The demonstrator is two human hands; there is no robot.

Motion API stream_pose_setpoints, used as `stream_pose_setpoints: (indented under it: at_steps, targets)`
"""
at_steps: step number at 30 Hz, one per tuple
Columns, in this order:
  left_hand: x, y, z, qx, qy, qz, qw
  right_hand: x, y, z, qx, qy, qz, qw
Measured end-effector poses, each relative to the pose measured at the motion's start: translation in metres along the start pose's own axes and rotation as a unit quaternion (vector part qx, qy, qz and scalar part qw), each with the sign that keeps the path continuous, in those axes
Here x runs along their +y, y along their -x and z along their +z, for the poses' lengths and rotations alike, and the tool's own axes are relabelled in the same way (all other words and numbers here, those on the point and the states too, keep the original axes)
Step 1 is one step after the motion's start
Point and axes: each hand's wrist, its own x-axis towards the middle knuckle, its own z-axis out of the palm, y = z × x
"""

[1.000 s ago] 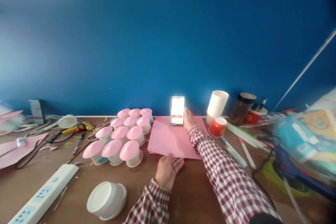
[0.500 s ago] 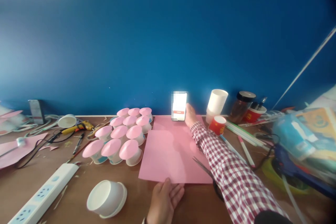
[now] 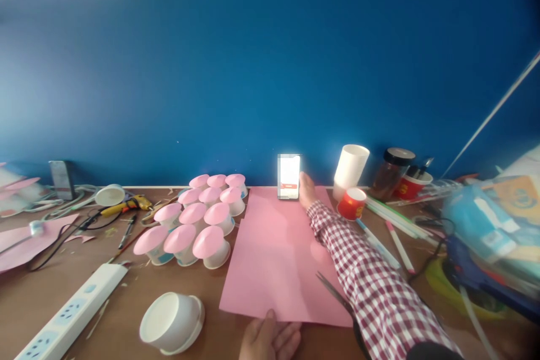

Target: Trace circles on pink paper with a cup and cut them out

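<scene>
My left hand [image 3: 270, 340] is at the near edge of a sheet of pink paper [image 3: 270, 270], the thumb on top and the fingers under the edge. Another pink sheet seems to lie beneath it, farther back. My right hand [image 3: 306, 190], in a checked sleeve, holds the right side of a phone [image 3: 289, 177] upright by the blue panel; its screen glows white. Scissors [image 3: 335, 288] lie across the paper's right part, their handles partly hidden by my right forearm. Left of the paper stand several white cups with pink cone tops [image 3: 208, 242].
A white tub [image 3: 169, 320] lies tipped at the front left beside a power strip [image 3: 71, 312]. A yellow glue gun [image 3: 126, 204] is behind. On the right are stacked white cups [image 3: 351, 166], a red cup [image 3: 352, 203], a dark jar [image 3: 392, 171], markers [image 3: 400, 246] and plastic bags [image 3: 485, 219].
My left hand has drawn the pink paper toward me, its near edge now lower in view. The phone in my right hand has come down slightly.
</scene>
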Motion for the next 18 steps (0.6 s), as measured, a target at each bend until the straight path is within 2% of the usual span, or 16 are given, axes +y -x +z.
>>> stream_pose_setpoints:
  at_steps: [9, 14, 18]
  targets:
    - [0.000, 0.006, 0.003, -0.002, -0.011, 0.021, 1.000, 0.008, -0.004, -0.001, -0.006, 0.036, 0.028, 0.999]
    - [0.000, 0.007, 0.004, 0.003, -0.012, 0.026, 1.000, 0.004, -0.001, -0.003, -0.004, 0.068, 0.055, 0.996]
    - [-0.002, 0.003, 0.002, -0.007, -0.011, 0.025, 1.000, -0.004, 0.001, -0.009, -0.027, 0.088, 0.052, 0.994]
